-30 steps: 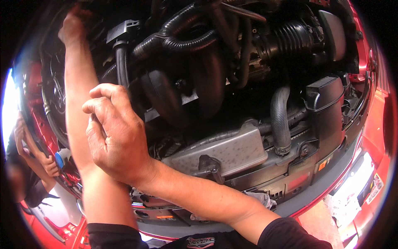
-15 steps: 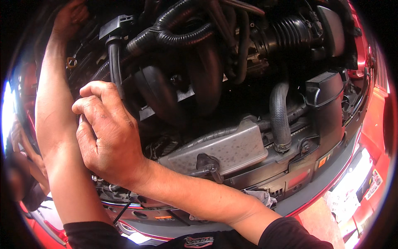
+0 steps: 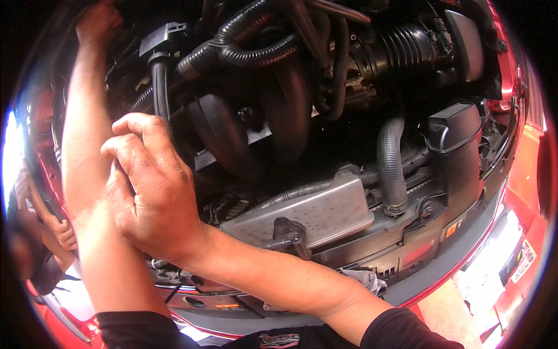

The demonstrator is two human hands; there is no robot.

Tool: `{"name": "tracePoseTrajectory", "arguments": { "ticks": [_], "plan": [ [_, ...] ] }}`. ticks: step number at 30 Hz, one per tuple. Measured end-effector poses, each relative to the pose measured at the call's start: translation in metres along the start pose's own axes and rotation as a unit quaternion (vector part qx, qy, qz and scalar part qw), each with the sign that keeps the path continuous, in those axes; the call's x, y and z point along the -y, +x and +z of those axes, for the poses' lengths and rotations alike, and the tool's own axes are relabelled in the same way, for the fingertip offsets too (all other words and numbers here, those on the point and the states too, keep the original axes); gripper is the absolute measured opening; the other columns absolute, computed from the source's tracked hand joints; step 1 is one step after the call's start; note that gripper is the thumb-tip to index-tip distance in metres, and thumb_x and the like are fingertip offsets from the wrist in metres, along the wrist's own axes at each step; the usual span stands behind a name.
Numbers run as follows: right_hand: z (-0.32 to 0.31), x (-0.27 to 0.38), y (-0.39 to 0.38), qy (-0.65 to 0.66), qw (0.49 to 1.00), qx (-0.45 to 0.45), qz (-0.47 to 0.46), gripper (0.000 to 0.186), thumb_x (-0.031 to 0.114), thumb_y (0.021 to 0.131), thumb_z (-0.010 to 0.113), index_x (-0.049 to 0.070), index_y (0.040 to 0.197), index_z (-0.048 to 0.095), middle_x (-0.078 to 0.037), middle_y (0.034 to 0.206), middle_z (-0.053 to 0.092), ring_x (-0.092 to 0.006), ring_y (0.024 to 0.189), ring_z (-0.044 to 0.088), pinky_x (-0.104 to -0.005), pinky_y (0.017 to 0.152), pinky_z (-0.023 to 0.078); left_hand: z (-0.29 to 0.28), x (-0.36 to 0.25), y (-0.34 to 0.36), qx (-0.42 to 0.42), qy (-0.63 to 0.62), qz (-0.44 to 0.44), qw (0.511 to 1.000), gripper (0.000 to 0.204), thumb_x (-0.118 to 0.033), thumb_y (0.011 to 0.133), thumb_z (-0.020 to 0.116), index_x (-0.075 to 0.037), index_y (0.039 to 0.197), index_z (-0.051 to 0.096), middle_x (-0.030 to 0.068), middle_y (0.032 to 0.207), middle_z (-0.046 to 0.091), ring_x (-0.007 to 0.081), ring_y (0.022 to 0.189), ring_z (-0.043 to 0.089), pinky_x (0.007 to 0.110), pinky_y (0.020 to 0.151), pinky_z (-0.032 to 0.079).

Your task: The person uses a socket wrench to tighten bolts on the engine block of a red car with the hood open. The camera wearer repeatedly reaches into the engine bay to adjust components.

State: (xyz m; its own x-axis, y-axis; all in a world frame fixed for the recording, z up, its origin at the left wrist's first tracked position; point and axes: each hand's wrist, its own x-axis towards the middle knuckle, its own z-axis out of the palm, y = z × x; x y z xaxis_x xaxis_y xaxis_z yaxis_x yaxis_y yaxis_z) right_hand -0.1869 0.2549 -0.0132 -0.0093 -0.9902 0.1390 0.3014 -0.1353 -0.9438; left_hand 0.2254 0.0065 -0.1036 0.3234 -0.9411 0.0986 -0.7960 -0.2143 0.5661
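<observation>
A car's engine bay lies below me. My left hand (image 3: 100,22) is at the far left, deep in shadow among dark parts; its fingers are blurred, and whatever it touches is hidden. Closer in, my right hand (image 3: 154,186) crosses over my left forearm with its fingers curled and the thumb drawn in. What the right fingers hold, if anything, does not show. Behind its knuckles a black tube (image 3: 160,87) runs up to a grey-topped part (image 3: 163,38). Curved black intake pipes (image 3: 218,122) lie to the right of this hand.
A ribbed black hose (image 3: 256,55) loops at the top, with a bellows duct (image 3: 410,46) at right. In front are a braided hose (image 3: 392,168), a grey metal cover (image 3: 302,209) and a crumpled cloth (image 3: 366,279). At far left another person's hand (image 3: 64,232) shows.
My left forearm has shifted to the right, and the left hand has moved slightly upward and blurred. My right hand has stayed almost still. The other person's hand now shows more clearly.
</observation>
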Motion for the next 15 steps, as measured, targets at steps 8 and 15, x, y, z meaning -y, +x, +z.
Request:
{"name": "tracePoseTrajectory", "arguments": {
  "ticks": [8, 15],
  "plan": [
    [-0.010, -0.007, 0.005, -0.044, 0.999, -0.015, -0.003, 0.022, -0.010, 0.078, 0.062, -0.002, 0.098, 0.062, -0.021, 0.113, 0.057, -0.0311, 0.087, 0.065, -0.0352, 0.073, 0.054, 0.069, -0.129, -0.054, -0.218, -0.511, -0.224, 0.801, 0.034, -0.028, 0.097, 0.062, -0.006, 0.123, 0.066, 0.0010, 0.067, 0.057, 0.0154, 0.073, 0.058, 0.027, 0.068, 0.045],
    [0.000, -0.004, 0.002, -0.015, 1.000, -0.003, 0.011, 0.022, -0.011, 0.078, 0.063, -0.003, 0.099, 0.063, -0.021, 0.114, 0.057, -0.0314, 0.090, 0.066, -0.0351, 0.074, 0.055, 0.040, -0.100, -0.057, -0.128, 0.060, -0.137, 0.980, 0.038, -0.032, 0.095, 0.064, -0.011, 0.126, 0.066, 0.0062, 0.080, 0.068, 0.0183, 0.082, 0.064, 0.030, 0.073, 0.048]
  ]
}}
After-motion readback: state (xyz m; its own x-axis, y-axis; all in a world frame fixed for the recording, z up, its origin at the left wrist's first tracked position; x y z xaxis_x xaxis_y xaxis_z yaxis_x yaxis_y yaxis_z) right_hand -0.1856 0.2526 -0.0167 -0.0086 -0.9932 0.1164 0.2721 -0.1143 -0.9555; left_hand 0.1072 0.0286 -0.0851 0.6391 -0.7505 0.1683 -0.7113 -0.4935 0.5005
